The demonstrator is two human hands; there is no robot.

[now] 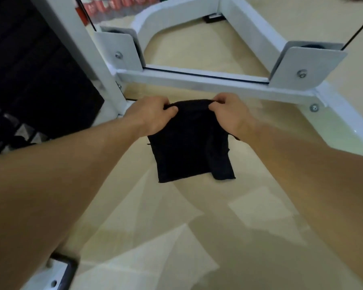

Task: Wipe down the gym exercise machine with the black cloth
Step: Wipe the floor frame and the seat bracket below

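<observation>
Beige glossy floor [176,237] takes up most of the view, with pale reflections across it. Closest to the camera, in the bottom left corner, sits a white frame piece [48,279] with a black end. Both bare forearms reach forward over the floor.

Between them is the black cloth [189,147]. It's folded over and hangs down from its top edge, not touching the machine. The left hand [153,116] pinches the top fold at its left end, fingers curled over it. The right hand [233,116] does the same at the right end, so both are clamped on the cloth and pretty close together.

Just past the knuckles is the exercise machine [197,82] — a white crossbar running left to right, low over the floor. Each end has a bolted white plate, left plate [117,53] and right plate [302,65], with something dark and round peeking out behind each.

Off to the left there's a white upright [71,38] and a dark block [29,70] — too murky to make out. Farther back a curved white base [176,15] closes the frame, and the red stuff [105,6] at the very top is too blurry to tell.
</observation>
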